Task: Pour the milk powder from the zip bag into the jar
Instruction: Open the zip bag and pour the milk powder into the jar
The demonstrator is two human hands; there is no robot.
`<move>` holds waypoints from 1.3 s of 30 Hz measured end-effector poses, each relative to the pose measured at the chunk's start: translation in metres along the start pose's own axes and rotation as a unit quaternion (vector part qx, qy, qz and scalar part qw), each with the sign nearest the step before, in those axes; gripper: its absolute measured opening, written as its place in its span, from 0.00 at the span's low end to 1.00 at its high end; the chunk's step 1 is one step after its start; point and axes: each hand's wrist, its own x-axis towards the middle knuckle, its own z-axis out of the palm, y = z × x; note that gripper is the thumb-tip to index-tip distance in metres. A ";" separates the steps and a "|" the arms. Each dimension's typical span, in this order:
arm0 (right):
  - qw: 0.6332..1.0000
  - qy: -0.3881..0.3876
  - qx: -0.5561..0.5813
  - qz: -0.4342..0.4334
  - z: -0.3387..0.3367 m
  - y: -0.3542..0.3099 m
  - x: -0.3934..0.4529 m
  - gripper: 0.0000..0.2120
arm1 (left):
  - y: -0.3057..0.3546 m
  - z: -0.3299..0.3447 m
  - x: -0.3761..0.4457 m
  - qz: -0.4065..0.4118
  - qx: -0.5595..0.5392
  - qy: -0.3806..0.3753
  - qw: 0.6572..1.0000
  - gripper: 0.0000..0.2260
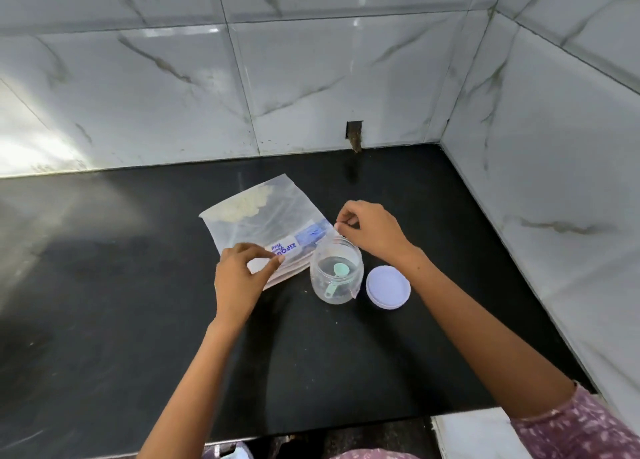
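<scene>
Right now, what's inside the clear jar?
Inside the open clear plastic jar, only a mint-green plastic scoop lies on the bottom; no powder shows. The cream powder sits in the far end of the translucent zip bag. The jar's far rim partly hides the bag's zip edge.

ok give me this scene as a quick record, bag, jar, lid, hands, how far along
bag: zip bag flat on the black counter, powder at its far end
jar: jar open, upright, green scoop inside, no powder visible
lid: lid off, right of the jar
left hand: left hand pinches the bag's near corner
right hand: right hand pinches the zip edge
stage: pouring not begun
</scene>
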 end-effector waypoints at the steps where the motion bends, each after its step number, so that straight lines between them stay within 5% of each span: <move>1: 0.998 -0.047 -0.006 0.037 0.002 -0.003 0.013 0.04 | -0.005 0.000 0.001 -0.003 0.028 -0.012 1.000 0.06; 7: 0.971 -0.182 -0.047 0.150 0.017 -0.007 0.053 0.09 | -0.012 0.012 0.006 0.040 0.128 -0.078 0.988 0.14; 11: 0.961 -0.202 -0.016 0.186 0.022 -0.015 0.062 0.10 | -0.015 0.015 0.014 0.055 0.163 -0.096 0.980 0.12; 15: 0.973 -0.160 -0.003 0.167 0.017 -0.024 0.067 0.09 | -0.014 0.004 0.016 0.045 0.134 -0.063 0.988 0.04; 18: 0.983 -0.130 0.025 0.128 0.005 -0.036 0.070 0.08 | -0.008 -0.012 0.022 0.050 0.093 -0.018 0.994 0.11; 25: 0.986 -0.055 0.140 0.071 -0.020 -0.073 0.086 0.05 | 0.018 -0.059 0.059 0.116 0.066 -0.003 0.991 0.10; 36: 0.969 0.084 0.233 0.008 -0.024 -0.109 0.100 0.18 | 0.058 -0.105 0.102 0.052 0.055 0.023 0.997 0.08; 39: 0.979 0.096 0.181 -0.014 -0.019 -0.114 0.094 0.21 | 0.067 -0.109 0.102 0.031 0.046 0.025 0.998 0.07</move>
